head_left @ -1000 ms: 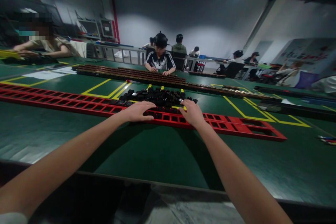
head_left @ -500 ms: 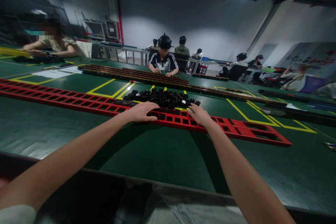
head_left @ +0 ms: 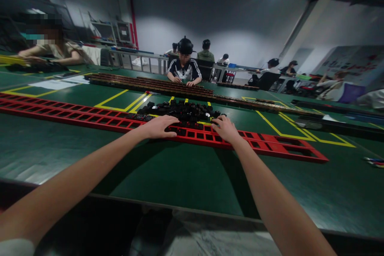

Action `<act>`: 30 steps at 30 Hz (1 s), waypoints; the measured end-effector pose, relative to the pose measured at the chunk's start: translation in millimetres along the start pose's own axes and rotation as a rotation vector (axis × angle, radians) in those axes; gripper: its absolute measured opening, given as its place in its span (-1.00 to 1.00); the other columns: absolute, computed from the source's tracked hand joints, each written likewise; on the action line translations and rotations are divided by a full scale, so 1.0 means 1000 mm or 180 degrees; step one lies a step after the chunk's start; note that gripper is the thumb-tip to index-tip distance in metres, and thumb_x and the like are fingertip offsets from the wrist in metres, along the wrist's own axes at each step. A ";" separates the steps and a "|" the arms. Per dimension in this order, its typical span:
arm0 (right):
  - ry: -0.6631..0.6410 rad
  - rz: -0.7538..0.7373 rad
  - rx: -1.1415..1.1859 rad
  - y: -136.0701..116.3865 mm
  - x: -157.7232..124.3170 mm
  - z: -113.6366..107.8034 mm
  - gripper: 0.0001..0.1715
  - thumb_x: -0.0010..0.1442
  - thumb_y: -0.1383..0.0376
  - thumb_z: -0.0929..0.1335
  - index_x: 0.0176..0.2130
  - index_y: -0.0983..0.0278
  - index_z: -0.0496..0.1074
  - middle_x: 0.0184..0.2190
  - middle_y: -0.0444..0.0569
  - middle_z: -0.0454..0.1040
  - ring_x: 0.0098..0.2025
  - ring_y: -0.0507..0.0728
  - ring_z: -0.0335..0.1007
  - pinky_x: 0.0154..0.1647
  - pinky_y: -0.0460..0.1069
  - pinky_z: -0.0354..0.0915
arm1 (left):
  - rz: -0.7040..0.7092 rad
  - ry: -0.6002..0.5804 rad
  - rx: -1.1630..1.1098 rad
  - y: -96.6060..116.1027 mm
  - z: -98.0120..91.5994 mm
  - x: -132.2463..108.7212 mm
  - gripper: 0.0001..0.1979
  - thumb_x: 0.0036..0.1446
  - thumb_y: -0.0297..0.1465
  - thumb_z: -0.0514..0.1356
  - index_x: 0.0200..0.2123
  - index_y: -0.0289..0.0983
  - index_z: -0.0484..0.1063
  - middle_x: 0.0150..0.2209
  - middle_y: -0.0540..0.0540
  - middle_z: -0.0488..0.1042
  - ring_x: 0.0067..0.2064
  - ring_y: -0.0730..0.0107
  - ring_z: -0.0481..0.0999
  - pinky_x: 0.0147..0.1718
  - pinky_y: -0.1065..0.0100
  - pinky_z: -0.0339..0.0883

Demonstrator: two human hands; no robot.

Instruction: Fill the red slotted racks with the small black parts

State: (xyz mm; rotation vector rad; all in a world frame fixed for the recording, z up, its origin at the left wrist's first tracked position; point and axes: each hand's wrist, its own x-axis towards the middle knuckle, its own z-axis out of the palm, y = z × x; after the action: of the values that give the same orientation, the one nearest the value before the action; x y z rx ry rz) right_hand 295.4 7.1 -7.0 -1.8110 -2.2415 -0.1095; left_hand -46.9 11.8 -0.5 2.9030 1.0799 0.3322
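Observation:
A long red frame point(head_left: 270, 148) with rows of rectangular openings lies across the green table in front of me. Behind its middle is a heap of small black block-like parts point(head_left: 189, 110), a few with white markings. Several black pieces point(head_left: 141, 117) sit in the frame's openings left of centre. My left hand point(head_left: 159, 127) rests over the frame at the heap's left side, fingers stretched forward and thumb apart, holding nothing visible. At the heap's right end, my right hand point(head_left: 225, 129) reaches over the frame with fingers slightly bent and apart; I see nothing held in it.
Long dark bars with brownish strips point(head_left: 144, 84) lie across the table beyond the heap. White papers point(head_left: 60, 83) are at the far left, and pens or cables point(head_left: 373, 163) at the right edge. A co-worker point(head_left: 184, 68) sits opposite, another point(head_left: 51, 48) at the left.
The view has shifted slightly, moving the scene a little to the left. Both hands stay at about the same places along the frame, with the right fingers slightly more bent.

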 end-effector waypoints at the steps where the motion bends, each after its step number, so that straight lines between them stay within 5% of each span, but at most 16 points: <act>1: 0.0007 -0.0010 -0.0019 0.000 0.000 0.000 -0.48 0.40 0.06 0.21 0.18 0.22 0.43 0.26 0.19 0.25 0.26 0.40 0.18 0.16 0.35 0.26 | -0.0016 -0.0012 -0.0003 0.000 0.000 0.000 -0.32 0.28 0.03 0.07 0.28 -0.30 0.26 0.31 -0.28 0.28 0.30 0.04 0.29 0.25 0.09 0.15; 7: -0.0220 -0.0098 0.0219 0.006 0.004 0.007 -0.50 0.42 0.09 0.17 0.13 0.24 0.48 0.29 0.13 0.26 0.22 0.32 0.29 0.21 0.23 0.25 | -0.0039 -0.0036 -0.0055 0.000 0.000 0.000 -0.31 0.28 0.03 0.07 0.29 -0.32 0.25 0.32 -0.28 0.27 0.32 0.06 0.26 0.27 0.11 0.13; 20: 0.0794 -0.0243 0.0765 0.010 0.004 0.010 -0.69 0.21 0.36 0.38 -0.03 0.35 0.52 -0.03 0.16 0.45 0.01 0.22 0.42 0.16 0.14 0.30 | -0.0022 0.0000 -0.0072 -0.004 0.003 -0.001 -0.28 0.27 0.06 0.07 0.30 -0.32 0.25 0.32 -0.28 0.27 0.32 0.03 0.26 0.27 0.08 0.13; 30: 0.1022 -0.0219 0.0800 0.009 0.001 0.006 -0.80 0.12 0.34 0.41 -0.18 0.28 0.45 -0.16 0.04 0.43 -0.17 0.18 0.40 -0.07 0.09 0.35 | -0.0019 -0.0001 -0.0043 -0.004 0.003 -0.001 -0.30 0.27 0.04 0.07 0.30 -0.30 0.25 0.32 -0.27 0.28 0.31 0.04 0.27 0.26 0.09 0.15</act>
State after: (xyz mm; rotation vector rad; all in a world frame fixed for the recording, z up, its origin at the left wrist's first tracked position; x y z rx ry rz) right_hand 303.2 11.3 -13.7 -1.4712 -1.9923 -0.1162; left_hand -49.4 14.1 -3.8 2.8875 1.0818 0.3375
